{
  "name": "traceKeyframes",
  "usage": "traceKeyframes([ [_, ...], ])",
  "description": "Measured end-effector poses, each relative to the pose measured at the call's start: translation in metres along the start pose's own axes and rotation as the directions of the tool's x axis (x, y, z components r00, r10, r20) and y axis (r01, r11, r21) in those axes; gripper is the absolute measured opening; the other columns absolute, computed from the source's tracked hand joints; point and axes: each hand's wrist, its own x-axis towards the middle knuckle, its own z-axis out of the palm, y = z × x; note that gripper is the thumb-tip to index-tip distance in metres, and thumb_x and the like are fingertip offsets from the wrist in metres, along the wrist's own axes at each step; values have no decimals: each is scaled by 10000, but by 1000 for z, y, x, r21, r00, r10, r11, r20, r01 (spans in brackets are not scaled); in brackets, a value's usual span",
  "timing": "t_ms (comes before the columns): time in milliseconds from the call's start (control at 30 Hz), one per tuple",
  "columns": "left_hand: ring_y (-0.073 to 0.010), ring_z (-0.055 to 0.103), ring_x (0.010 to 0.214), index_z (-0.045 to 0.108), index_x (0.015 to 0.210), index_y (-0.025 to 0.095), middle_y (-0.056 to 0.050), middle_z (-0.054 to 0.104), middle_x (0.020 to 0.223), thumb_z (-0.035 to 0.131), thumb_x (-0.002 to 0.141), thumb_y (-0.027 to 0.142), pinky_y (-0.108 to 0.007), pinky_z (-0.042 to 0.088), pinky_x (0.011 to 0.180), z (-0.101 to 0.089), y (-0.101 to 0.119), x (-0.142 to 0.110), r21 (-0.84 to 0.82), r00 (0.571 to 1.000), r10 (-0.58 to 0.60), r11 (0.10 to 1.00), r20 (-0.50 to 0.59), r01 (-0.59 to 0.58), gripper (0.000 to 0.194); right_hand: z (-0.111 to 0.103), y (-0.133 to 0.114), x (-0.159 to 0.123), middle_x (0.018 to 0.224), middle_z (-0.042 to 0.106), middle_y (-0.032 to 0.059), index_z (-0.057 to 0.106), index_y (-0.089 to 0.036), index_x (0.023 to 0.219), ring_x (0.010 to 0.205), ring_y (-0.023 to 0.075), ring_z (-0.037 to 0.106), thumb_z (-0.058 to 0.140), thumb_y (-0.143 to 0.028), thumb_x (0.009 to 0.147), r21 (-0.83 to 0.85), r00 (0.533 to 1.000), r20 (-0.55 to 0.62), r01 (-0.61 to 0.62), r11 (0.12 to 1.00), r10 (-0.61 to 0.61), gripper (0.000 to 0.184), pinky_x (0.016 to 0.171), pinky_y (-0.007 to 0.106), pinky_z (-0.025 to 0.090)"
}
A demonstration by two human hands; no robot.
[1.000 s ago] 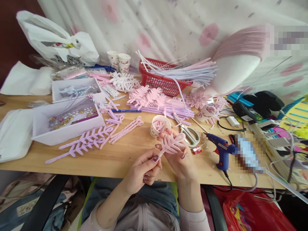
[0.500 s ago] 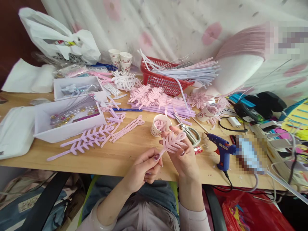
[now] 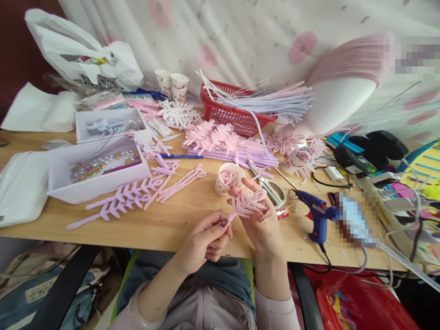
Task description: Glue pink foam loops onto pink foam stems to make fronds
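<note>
A pink pipe-cleaner leaf [image 3: 248,204] with several looped side branches is held between my hands above the table's front edge. My left hand [image 3: 205,238] is closed, its thumb and forefinger pinching the leaf's stem. My right hand [image 3: 264,227] supports the branched end, fingers curled behind it and thumb at its lower side. Just beyond stands a paper cup [image 3: 225,182] holding short pink pieces. Scissors [image 3: 271,190] with pale handles lie right of the cup. Purple branched stems [image 3: 125,201] and twisted pink strands [image 3: 182,183] rest to the left.
A blue glue gun [image 3: 318,213] stands at the right, its cord hanging over the edge. White boxes [image 3: 62,188] with beads are at the left. Behind are a pile of pink pipe-cleaner pieces [image 3: 213,137] and a red basket [image 3: 223,114] of long stems. A power strip [image 3: 385,215] lies far right.
My right hand's fingers have shifted slightly around the leaf, and its branches look a little closer together. My left hand keeps its pinch on the stem. The view has moved slightly.
</note>
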Motion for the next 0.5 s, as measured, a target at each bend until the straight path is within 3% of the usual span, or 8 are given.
traceKeyframes([
  [233,-38,68,399,506,773,196,133,239,487,670,871,475,-122,106,343,2,4,1,-11,999,10,1000,-32,-10,338,1,2,-1,1250,694,116,616,-287,1305,1147,292,641,878,-567,602,59,993,106,-51,997,45,801,973,432,510],
  [500,-33,82,381,493,785,201,132,265,488,635,901,463,-115,106,329,2,3,2,-23,999,45,999,-1,-45,320,8,7,-6,1226,714,101,649,-326,1263,1189,304,627,832,-531,699,109,986,143,-102,989,85,628,999,475,493],
])
